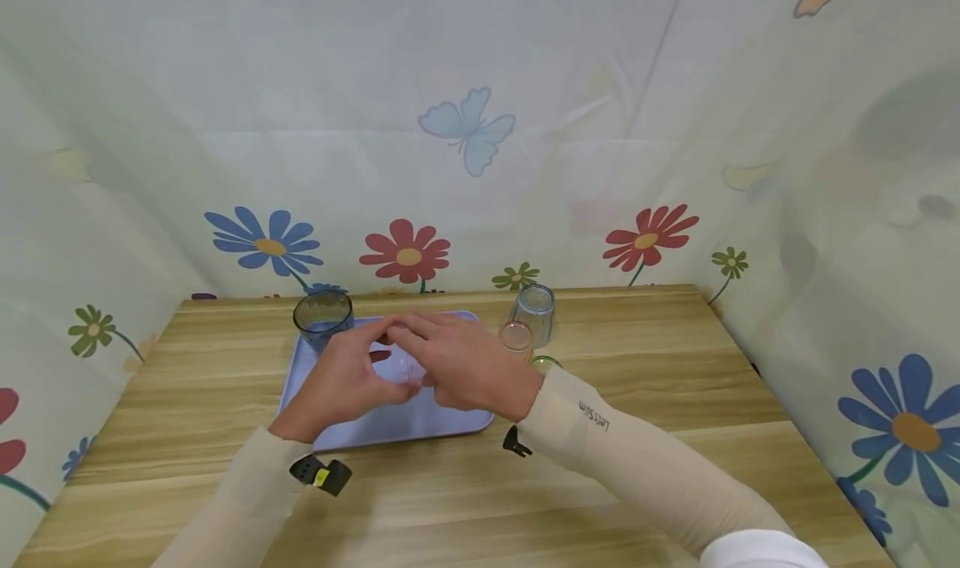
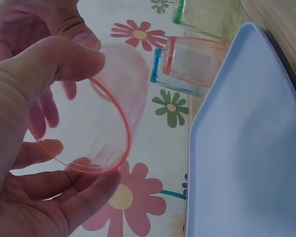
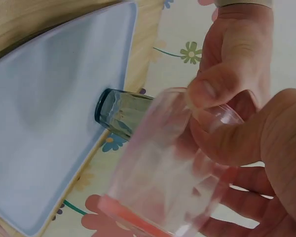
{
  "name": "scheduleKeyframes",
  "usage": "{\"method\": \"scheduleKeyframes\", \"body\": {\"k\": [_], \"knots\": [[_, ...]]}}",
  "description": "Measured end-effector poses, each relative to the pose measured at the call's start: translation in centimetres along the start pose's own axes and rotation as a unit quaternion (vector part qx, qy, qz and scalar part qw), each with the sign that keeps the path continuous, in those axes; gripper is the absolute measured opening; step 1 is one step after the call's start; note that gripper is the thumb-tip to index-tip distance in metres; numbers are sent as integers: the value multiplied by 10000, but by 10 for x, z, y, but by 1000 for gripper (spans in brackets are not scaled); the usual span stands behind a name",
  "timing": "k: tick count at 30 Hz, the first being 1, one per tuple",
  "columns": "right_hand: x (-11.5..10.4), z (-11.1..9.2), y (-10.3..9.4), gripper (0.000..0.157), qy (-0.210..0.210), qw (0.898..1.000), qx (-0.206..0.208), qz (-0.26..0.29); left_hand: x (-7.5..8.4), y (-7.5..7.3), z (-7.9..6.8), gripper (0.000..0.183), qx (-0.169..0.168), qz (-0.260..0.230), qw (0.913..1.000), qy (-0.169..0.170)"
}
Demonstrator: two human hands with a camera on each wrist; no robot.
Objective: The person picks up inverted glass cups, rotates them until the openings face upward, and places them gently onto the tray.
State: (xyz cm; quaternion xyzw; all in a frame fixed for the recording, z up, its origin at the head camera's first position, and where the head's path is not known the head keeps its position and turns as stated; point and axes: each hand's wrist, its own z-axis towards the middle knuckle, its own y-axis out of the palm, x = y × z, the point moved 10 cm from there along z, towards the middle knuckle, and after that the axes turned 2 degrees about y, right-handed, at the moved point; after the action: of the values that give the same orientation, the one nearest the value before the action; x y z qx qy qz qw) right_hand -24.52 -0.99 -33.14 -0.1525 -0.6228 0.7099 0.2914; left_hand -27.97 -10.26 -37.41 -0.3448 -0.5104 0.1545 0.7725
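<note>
Both hands hold a clear pink tumbler point(image 2: 130, 84) up over a pale blue tray point(image 1: 405, 426). My left hand point(image 1: 341, 380) grips it near the orange-pink rim, thumb on one side and fingers curled round the other in the left wrist view. My right hand point(image 1: 476, 364) curls round the tumbler's body, its thumb lying across the wall in the right wrist view. The tumbler is tilted, its mouth facing the left wrist camera. In the head view the hands hide most of it. A dark grey-blue glass point(image 1: 324, 314) stands on the tray's back left corner, beyond my left hand.
Right of the tray stand a blue-tinted glass point(image 1: 536, 309), an orange-rimmed glass point(image 1: 517, 339) and a green-rimmed glass point(image 1: 546, 362), the last partly behind my right wrist. The wooden table point(image 1: 637, 468) ends at a flowered cloth point(image 1: 525, 193) hanging at the back and sides.
</note>
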Motion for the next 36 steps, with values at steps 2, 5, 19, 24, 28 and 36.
{"method": "scheduleKeyframes", "body": {"k": [2, 5, 19, 24, 28, 36], "knots": [[3, -1, -1, 76, 70, 9998, -18, 183, 0, -2, 0, 80, 91, -17, 9999, -48], [7, -2, -6, 78, 85, 9985, 116, 532, 1, -8, -1, 82, 256, -160, 9995, -105], [38, -15, -6, 77, 770, 9506, 991, 2838, 2, -19, -4, 82, 818, -1114, 9901, -249], [48, -19, -7, 76, 1117, 9156, 1532, 3547, 4, -24, -4, 82, 1173, -1589, 9798, -322], [56, -21, -4, 76, 1388, 8650, 1922, 4423, 6, -25, -2, 86, 1412, -2180, 9644, -501], [63, -25, 2, 74, 1585, 7753, 2463, 5596, -1, -12, 0, 81, 1490, -3438, 9216, -1012]]}}
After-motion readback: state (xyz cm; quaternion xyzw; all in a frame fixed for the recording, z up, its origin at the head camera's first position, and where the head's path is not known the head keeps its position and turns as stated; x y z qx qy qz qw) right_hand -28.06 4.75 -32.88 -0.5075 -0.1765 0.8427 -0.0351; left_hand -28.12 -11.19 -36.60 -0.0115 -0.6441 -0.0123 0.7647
